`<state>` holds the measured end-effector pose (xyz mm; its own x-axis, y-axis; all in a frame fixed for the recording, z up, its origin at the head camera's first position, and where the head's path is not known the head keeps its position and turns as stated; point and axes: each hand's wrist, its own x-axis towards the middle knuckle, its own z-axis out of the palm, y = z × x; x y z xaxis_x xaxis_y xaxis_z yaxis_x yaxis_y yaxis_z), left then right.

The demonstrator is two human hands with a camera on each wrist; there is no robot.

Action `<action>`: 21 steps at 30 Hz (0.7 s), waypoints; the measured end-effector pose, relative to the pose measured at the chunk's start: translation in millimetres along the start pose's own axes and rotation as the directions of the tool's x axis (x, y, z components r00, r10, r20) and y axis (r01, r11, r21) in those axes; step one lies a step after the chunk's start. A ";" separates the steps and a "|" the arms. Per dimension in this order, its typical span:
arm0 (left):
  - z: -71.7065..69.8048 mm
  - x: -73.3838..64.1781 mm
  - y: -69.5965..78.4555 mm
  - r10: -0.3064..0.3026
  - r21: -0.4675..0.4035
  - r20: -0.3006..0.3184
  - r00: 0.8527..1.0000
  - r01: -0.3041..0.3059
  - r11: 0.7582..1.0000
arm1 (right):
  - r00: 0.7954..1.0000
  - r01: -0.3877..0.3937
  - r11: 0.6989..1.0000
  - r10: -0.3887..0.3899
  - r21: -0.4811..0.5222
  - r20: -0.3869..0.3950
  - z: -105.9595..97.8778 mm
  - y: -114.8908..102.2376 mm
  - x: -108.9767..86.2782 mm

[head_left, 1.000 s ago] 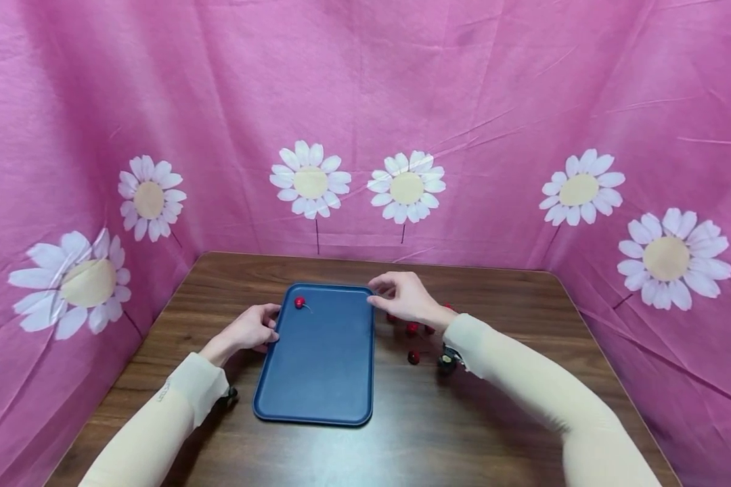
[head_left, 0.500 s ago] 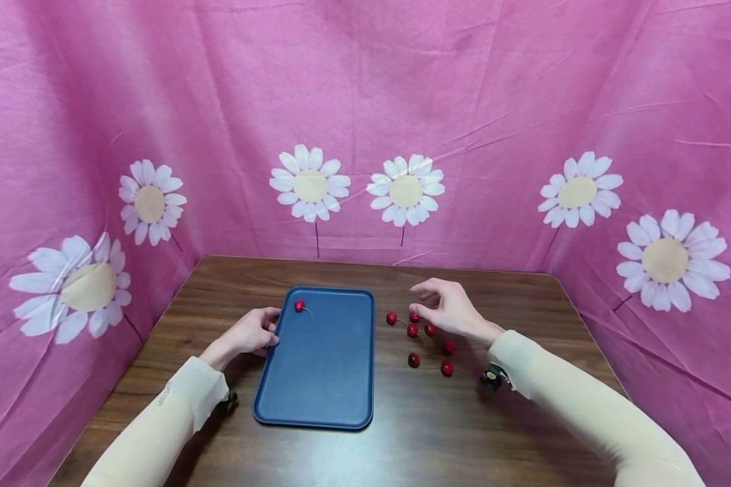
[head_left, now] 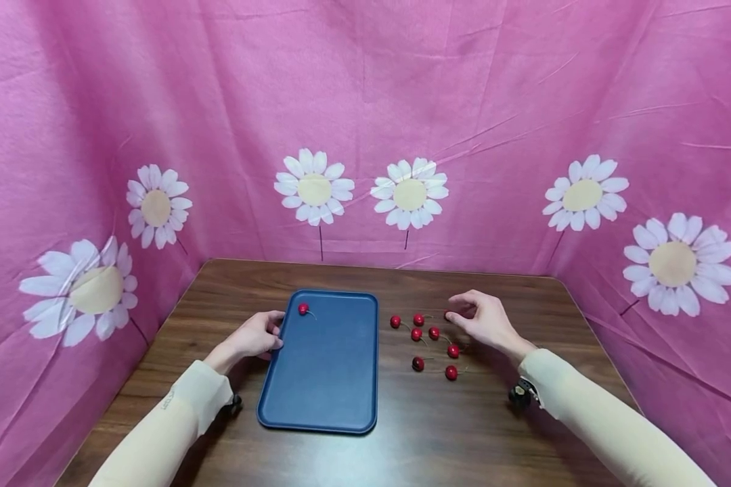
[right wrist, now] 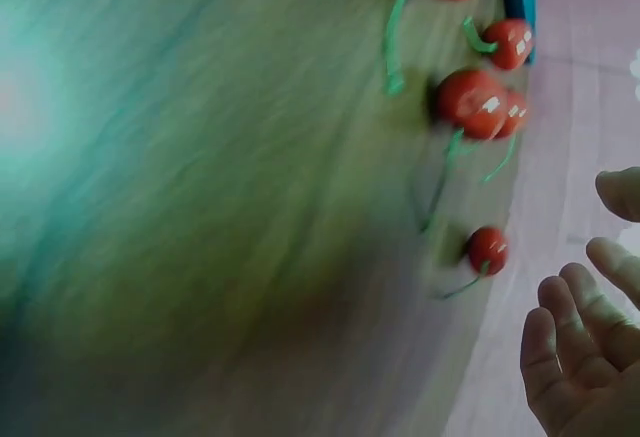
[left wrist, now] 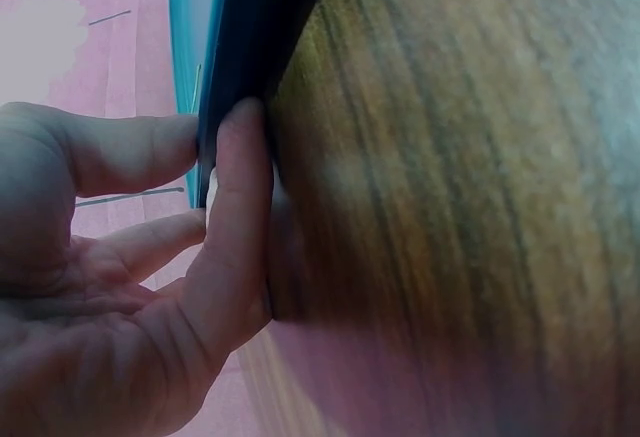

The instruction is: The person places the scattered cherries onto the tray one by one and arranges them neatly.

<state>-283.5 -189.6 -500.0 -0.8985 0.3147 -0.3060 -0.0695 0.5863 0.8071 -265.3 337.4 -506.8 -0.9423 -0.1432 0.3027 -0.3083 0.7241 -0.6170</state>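
A dark blue rectangular tray point(head_left: 323, 379) lies on the table, with one red cherry point(head_left: 303, 309) near its far left corner. My left hand point(head_left: 251, 335) holds the tray's left side. In the left wrist view the thumb point(left wrist: 140, 155) is at the rim and a finger point(left wrist: 238, 187) reaches under it. To the right of the tray several red cherries with green stems lie loose, one point(head_left: 451, 373) nearest me. My right hand point(head_left: 487, 322) hovers past them, thumb and fingers apart. Just at its fingertips shows another cherry point(head_left: 447, 315), mostly hidden in the head view.
The brown wooden table point(head_left: 463, 433) ends at a pink cloth backdrop point(head_left: 365, 88) printed with white daisies, which also stands along both sides. Dark wrist straps point(head_left: 522, 392) show below the light sleeves.
The right hand has moved from the tray's far right corner rightward past the cherries, uncovering them. The left hand keeps its grip on the tray.
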 end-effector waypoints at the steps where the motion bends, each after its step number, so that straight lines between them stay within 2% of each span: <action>1: -0.2 0.0 0.3 -0.001 0.000 0.000 1.000 0.001 1.000 | 1.000 -0.009 1.000 0.009 -0.011 -0.004 -0.7 3.5 -1.1; 8: -1.5 -0.2 1.5 0.006 0.006 0.001 1.000 -0.006 1.000 | 0.999 -0.041 0.996 0.040 -0.078 -0.010 -0.1 19.9 -5.6; 17: -0.2 -1.0 -0.2 -0.004 0.000 0.000 1.000 0.004 1.000 | 0.993 -0.097 0.981 0.106 -0.168 0.044 5.4 21.9 -1.0; 21: 1.4 -1.1 0.1 -0.005 -0.006 0.005 1.000 0.005 1.000 | 0.994 -0.086 0.979 0.096 -0.184 0.047 6.3 23.6 -0.9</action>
<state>-281.9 -188.9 -500.2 -0.8960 0.3154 -0.3126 -0.0768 0.5832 0.8087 -272.6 350.4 -526.2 -0.9727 -0.1048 0.2071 -0.1968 0.8455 -0.4963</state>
